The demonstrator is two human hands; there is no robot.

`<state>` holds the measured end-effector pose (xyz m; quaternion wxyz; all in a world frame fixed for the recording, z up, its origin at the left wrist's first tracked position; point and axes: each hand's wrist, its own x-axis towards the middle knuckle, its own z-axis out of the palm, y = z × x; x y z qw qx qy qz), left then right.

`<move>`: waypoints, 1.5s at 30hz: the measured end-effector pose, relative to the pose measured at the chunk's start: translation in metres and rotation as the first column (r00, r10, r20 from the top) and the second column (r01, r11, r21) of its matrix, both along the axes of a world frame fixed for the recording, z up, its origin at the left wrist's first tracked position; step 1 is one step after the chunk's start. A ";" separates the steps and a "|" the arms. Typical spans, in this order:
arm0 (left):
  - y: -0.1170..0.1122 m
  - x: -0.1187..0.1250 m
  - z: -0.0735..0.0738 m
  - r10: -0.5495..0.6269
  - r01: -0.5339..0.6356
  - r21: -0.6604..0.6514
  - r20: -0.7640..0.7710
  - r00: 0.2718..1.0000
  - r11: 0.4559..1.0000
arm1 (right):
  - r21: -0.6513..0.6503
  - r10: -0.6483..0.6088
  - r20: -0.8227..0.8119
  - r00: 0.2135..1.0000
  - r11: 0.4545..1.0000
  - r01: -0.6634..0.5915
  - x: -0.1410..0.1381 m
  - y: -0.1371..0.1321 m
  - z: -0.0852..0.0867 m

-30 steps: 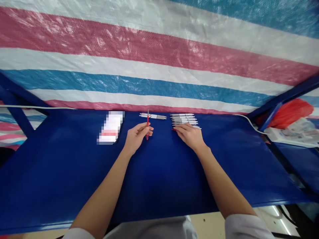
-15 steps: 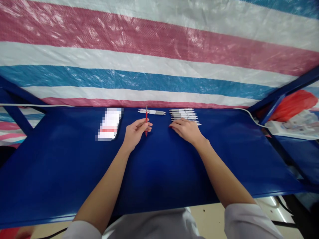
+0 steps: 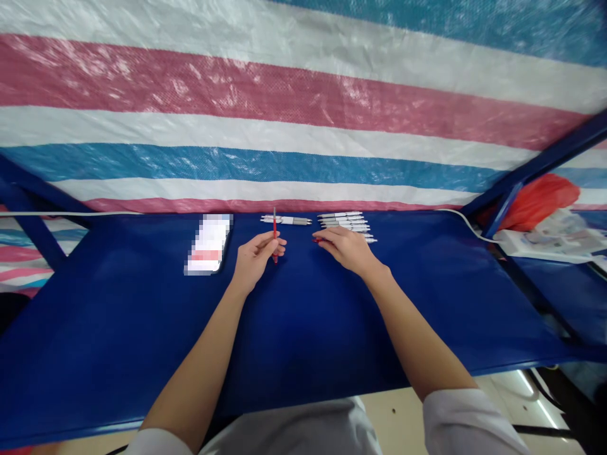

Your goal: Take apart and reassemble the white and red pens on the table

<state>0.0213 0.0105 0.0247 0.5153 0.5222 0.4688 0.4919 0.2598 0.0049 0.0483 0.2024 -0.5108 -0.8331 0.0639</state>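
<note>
My left hand is closed around a slim red pen, held nearly upright with its greyish end pointing away from me. My right hand is pinched on a small red piece; most of it is hidden by the fingers, so its kind is unclear. Just beyond that hand lies a row of several white and grey pens, partly covered by it. A few more white and grey pens rest behind the left hand, near the back edge.
A phone with a blurred screen lies left of my left hand on the blue table. Striped plastic sheeting hangs behind. Blue frame bars flank the table, and a red bag sits at the right. A white cable runs along the back.
My right hand has moved slightly left with the red piece, which now shows more past its fingertips. The left hand keeps the red pen in the same hold. The view has tilted a little.
</note>
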 end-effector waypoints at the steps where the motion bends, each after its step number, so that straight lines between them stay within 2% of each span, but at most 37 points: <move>1: 0.000 -0.001 -0.001 -0.005 0.005 0.004 0.002 1.000 1.000 | -0.010 0.010 -0.089 0.996 1.000 -0.011 -0.002 0.000 0.002; 4: 0.001 -0.003 -0.002 -0.018 0.018 0.019 0.014 1.000 1.000 | -0.042 0.047 -0.371 0.927 0.997 -0.067 -0.014 0.001 0.004; 7: 0.000 -0.005 -0.001 -0.008 0.007 0.025 0.028 1.000 1.000 | -0.123 0.004 -0.637 0.771 0.986 -0.108 -0.031 0.005 -0.004; 9: 0.000 -0.006 0.001 0.007 -0.007 0.018 0.029 1.000 1.000 | -0.242 -0.125 -0.812 0.570 0.961 -0.135 -0.044 0.009 -0.012; 12: -0.001 -0.009 0.004 0.020 -0.020 0.012 0.031 0.999 1.000 | -0.380 -0.325 -0.911 0.255 0.902 -0.207 -0.061 0.014 -0.023; 14: 0.000 -0.011 0.004 0.023 -0.023 0.013 0.035 0.999 1.000 | -0.408 -0.391 -0.913 0.120 0.886 -0.220 -0.069 0.015 -0.028; 15: 0.000 -0.012 0.003 0.021 -0.022 0.013 0.035 0.999 1.000 | -0.419 -0.412 -0.908 0.080 0.881 -0.219 -0.072 0.014 -0.029; 17: 0.001 -0.014 0.002 0.019 -0.019 0.011 0.031 0.999 1.000 | -0.441 -0.442 -0.896 0.049 0.870 -0.218 -0.076 0.014 -0.032; 24: 0.005 -0.016 -0.002 0.022 -0.021 -0.022 0.026 0.999 1.000 | -0.476 -0.484 -0.875 0.016 0.853 -0.215 -0.077 0.013 -0.036; 32: 0.003 -0.018 0.006 -0.046 0.043 -0.084 -0.043 0.998 0.996 | -0.484 -0.491 -0.871 0.000 0.857 -0.176 -0.078 0.012 -0.030; 40: 0.002 -0.024 0.002 -0.210 0.199 -0.123 -0.090 0.973 0.972 | -0.414 -0.417 -0.903 -0.107 0.909 -0.050 -0.079 0.023 -0.006; 45: 0.001 -0.026 0.001 -0.267 0.249 -0.139 -0.128 0.955 0.958 | -0.429 -0.406 -0.879 -0.250 0.903 0.041 -0.083 0.031 -0.001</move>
